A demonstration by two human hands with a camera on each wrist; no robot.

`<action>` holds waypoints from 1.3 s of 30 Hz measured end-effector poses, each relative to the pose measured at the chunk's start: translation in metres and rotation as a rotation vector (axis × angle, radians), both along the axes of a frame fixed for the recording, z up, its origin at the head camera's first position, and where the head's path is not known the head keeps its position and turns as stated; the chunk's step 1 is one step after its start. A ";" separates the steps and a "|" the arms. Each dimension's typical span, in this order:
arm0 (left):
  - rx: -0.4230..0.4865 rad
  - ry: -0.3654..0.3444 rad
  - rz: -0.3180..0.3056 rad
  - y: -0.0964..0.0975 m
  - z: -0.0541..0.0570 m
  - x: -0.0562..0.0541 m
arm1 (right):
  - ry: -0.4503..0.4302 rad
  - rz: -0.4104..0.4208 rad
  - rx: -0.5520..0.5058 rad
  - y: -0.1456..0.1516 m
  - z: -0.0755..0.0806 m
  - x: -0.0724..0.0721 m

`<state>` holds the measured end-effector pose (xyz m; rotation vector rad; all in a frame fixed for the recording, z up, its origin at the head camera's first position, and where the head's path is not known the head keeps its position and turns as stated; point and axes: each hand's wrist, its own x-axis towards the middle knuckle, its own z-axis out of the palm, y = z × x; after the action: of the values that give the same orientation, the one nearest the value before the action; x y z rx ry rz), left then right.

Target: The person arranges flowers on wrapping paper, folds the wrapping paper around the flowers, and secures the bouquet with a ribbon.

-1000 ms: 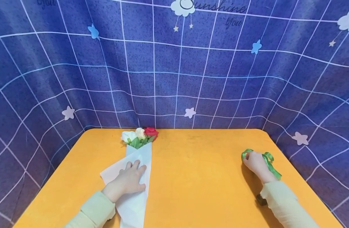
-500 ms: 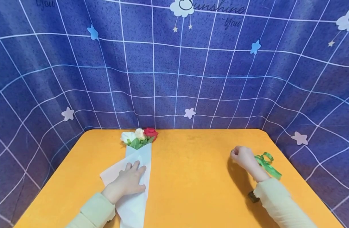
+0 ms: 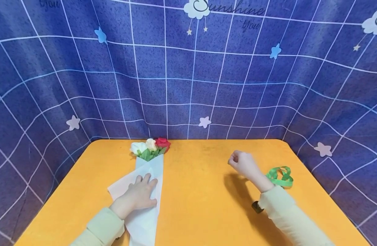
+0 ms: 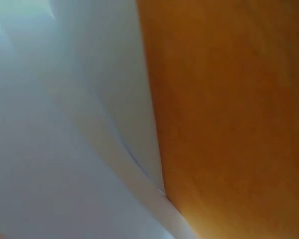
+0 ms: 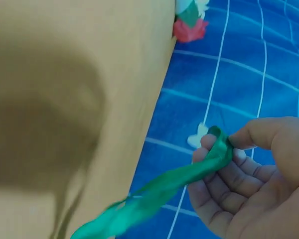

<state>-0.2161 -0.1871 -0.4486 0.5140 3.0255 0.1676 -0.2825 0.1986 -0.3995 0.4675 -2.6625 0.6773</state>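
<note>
A bouquet lies on the left of the table, with white, cream and red artificial-looking roses (image 3: 151, 145) and green leaves showing above white wrapping paper (image 3: 150, 167). My left hand (image 3: 137, 194) rests spread on the paper; the left wrist view holds only paper (image 4: 65, 129) beside the tabletop. Raised over the right half of the table, my right hand (image 3: 245, 167) pinches a green ribbon (image 5: 174, 179) between thumb and index finger, clearest in the right wrist view. In the head view the ribbon's loops (image 3: 279, 176) appear beyond the right forearm.
The yellow table (image 3: 194, 205) ends at a blue gridded curtain (image 3: 182, 85) with stars and clouds, hanging behind and at the sides. A small dark object (image 3: 257, 207) shows at the right sleeve cuff. The right arm casts a shadow on the tabletop.
My right hand has moved left across the table, drawing the green ribbon along from the right side. The left hand and the bouquet have stayed in place.
</note>
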 end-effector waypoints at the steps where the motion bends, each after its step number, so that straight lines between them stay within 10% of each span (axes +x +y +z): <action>1: -0.001 0.000 0.001 0.000 -0.001 -0.001 | -0.014 0.010 -0.012 -0.005 0.001 0.000; 21: 0.002 -0.002 0.001 0.005 0.000 0.002 | -0.207 0.229 -0.111 -0.103 -0.008 0.010; 39: 0.007 0.112 0.076 0.013 -0.007 -0.003 | -0.154 0.483 -0.103 -0.185 -0.030 0.028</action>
<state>-0.2195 -0.1744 -0.4557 0.4236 3.1567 0.1584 -0.2547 0.0131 -0.4293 1.0872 -2.6524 1.0164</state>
